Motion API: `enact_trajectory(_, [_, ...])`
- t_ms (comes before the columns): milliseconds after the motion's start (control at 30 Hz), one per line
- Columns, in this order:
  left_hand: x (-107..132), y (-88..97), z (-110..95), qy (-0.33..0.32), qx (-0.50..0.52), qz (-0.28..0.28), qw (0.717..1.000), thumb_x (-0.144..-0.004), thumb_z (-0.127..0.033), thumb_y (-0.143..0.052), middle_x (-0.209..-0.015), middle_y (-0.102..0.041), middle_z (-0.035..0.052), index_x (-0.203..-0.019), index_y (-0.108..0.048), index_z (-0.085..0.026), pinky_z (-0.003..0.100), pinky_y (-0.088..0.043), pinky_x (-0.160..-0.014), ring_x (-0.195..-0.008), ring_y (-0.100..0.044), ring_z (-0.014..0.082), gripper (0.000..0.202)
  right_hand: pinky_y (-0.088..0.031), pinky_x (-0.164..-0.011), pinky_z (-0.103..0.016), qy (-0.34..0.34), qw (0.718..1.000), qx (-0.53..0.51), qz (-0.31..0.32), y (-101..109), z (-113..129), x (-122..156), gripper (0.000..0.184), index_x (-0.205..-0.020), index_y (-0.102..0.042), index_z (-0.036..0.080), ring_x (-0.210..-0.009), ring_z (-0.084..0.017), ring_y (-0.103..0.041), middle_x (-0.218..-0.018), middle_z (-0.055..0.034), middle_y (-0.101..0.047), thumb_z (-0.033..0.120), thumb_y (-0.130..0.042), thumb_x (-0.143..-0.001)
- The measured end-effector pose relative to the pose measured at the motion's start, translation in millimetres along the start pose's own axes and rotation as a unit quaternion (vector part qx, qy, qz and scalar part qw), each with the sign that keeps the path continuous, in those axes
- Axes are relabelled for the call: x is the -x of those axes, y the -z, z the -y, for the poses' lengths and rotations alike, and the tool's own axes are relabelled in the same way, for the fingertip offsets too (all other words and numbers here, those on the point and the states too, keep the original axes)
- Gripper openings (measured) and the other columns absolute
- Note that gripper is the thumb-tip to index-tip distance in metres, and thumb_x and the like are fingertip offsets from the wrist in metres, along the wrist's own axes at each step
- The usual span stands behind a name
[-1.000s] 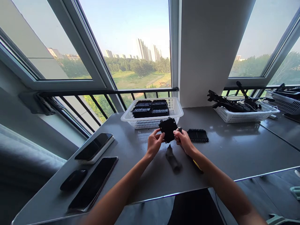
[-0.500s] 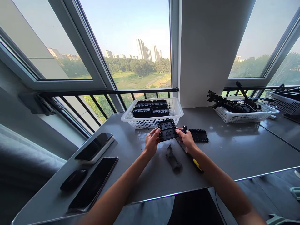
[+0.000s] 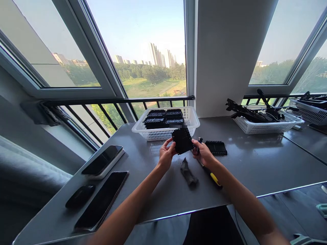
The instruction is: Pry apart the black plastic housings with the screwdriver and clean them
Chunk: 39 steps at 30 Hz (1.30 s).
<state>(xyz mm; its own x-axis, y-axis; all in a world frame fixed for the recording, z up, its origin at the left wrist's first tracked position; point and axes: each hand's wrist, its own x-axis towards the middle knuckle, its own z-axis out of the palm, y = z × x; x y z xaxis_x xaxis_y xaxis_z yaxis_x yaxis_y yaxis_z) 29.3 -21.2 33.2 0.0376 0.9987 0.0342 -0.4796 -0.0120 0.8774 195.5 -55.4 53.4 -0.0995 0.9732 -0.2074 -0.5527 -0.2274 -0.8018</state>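
Observation:
My left hand [image 3: 166, 154] pinches the left edge of a black plastic panel [image 3: 182, 142] with toothed edges, held up over the table. A flat dark face of the panel is towards me. My right hand [image 3: 203, 153] is closed round a small dark object [image 3: 200, 140] whose kind I cannot make out, its fingertips at the panel's right edge. Below the panel lies a crumpled dark grey cloth-like piece [image 3: 188, 173]. A screwdriver-like tool with a yellow and black handle [image 3: 215, 179] rests under my right wrist. Another black panel [image 3: 216, 147] lies flat beyond my right hand.
A white basket [image 3: 168, 135] with stacked black panels stands behind my hands. Further right, a white basket [image 3: 260, 127] holds black parts and cables. On the left lie a phone on a white box [image 3: 103, 161], a black mouse [image 3: 80, 196] and a dark flat device [image 3: 102, 200].
The panel has turned in my hands, from its ribbed face to a flatter, darker one. My right fingers have shifted slightly at its right edge. Things on the table have stayed put.

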Motion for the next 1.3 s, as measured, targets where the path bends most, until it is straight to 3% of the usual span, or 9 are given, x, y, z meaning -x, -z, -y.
enact_trajectory(233, [-2,3.8,4,-0.033,0.012,0.019,0.999,-0.057,-0.039,-0.086,-0.067,-0.068,-0.0024,-0.106,-0.050,-0.018,0.027,-0.053,-0.062,-0.057,-0.064,0.0123,0.065,-0.017,-0.034,-0.014,-0.114,0.991,-0.002,0.073,-3,0,3,0.035,-0.079,-0.046,0.020,-0.041,-0.007,-0.038,-0.058,0.0011,-0.055,0.053,-0.052,-0.087])
enact_trajectory(400, [-3,4.2,5,-0.048,0.033,0.052,0.997,-0.056,-0.035,-0.087,-0.076,-0.071,-0.0011,-0.102,-0.049,-0.021,0.027,-0.053,-0.073,-0.068,-0.067,0.0129,0.061,-0.027,-0.035,-0.015,-0.131,0.986,-0.025,0.100,-1,5,4,0.036,-0.090,-0.056,0.016,-0.053,-0.012,-0.054,-0.073,-0.0096,-0.066,0.047,-0.039,-0.095])
enact_trajectory(533, [-5,4.2,8,-0.063,0.008,0.062,0.996,-0.060,-0.033,-0.085,-0.087,-0.073,0.0023,-0.098,-0.055,-0.019,0.028,-0.052,-0.082,-0.082,-0.068,0.0148,0.051,-0.038,-0.042,-0.018,-0.083,0.991,-0.057,0.093,2,7,3,0.021,-0.099,-0.061,0.015,-0.058,-0.012,-0.056,-0.076,-0.0066,-0.066,0.027,-0.047,-0.089])
enact_trajectory(633, [-4,4.1,9,-0.078,-0.030,0.071,0.994,-0.058,-0.033,-0.086,-0.089,-0.072,0.0049,-0.098,-0.061,-0.016,0.033,-0.052,-0.086,-0.089,-0.068,0.0199,0.049,-0.040,-0.045,-0.018,-0.036,0.994,-0.065,0.080,2,7,2,0.027,-0.108,-0.063,0.018,-0.057,-0.010,-0.054,-0.076,-0.0024,-0.063,0.017,-0.054,-0.082])
enact_trajectory(767, [-1,2.9,7,-0.048,-0.035,0.089,0.994,-0.066,-0.039,-0.080,-0.083,-0.072,0.0050,-0.101,-0.061,-0.016,0.035,-0.055,-0.076,-0.080,-0.070,0.0218,0.046,-0.040,-0.043,-0.019,0.040,0.997,-0.039,0.047,4,2,0,0.044,-0.121,-0.058,0.026,-0.061,-0.012,-0.056,-0.081,-0.0011,-0.062,0.022,-0.063,-0.078])
enact_trajectory(933, [1,2.3,-1,0.016,0.031,0.060,0.998,-0.074,-0.027,-0.066,-0.075,-0.068,-0.0007,-0.112,-0.057,-0.020,0.033,-0.058,-0.065,-0.065,-0.068,0.0169,0.040,-0.043,-0.042,-0.020,0.188,0.966,0.148,-0.093,9,-6,-8,0.060,-0.134,-0.049,0.028,-0.072,-0.015,-0.054,-0.099,-0.0044,-0.061,0.035,-0.063,-0.075])
enact_trajectory(1033, [2,2.4,-6,0.027,0.043,0.066,0.997,-0.074,-0.026,-0.057,-0.077,-0.069,0.0012,-0.117,-0.057,-0.018,0.034,-0.058,-0.065,-0.067,-0.068,0.0172,0.044,-0.045,-0.044,-0.022,0.205,0.958,0.176,-0.100,11,-8,-12,0.059,-0.129,-0.054,0.024,-0.079,-0.018,-0.054,-0.106,-0.0065,-0.061,0.039,-0.064,-0.073])
enact_trajectory(1133, [4,0.4,-8,0.012,0.017,0.063,0.998,-0.079,-0.038,-0.053,-0.082,-0.070,0.0041,-0.117,-0.056,-0.016,0.033,-0.058,-0.063,-0.070,-0.067,0.0181,0.045,-0.045,-0.046,-0.023,0.221,0.951,0.197,-0.087,11,-8,-12,0.051,-0.116,-0.063,0.019,-0.080,-0.019,-0.055,-0.100,-0.0061,-0.064,0.041,-0.066,-0.070])
enact_trajectory(1300, [7,-5.5,-6,-0.057,-0.088,0.024,0.994,-0.072,-0.041,-0.071,-0.080,-0.068,0.0007,-0.108,-0.056,-0.016,0.026,-0.056,-0.055,-0.062,-0.064,0.0136,0.046,-0.046,-0.051,-0.024,0.239,0.944,0.214,-0.080,11,-6,-10,0.039,-0.105,-0.065,0.018,-0.077,-0.019,-0.057,-0.093,-0.0050,-0.065,0.042,-0.064,-0.073])
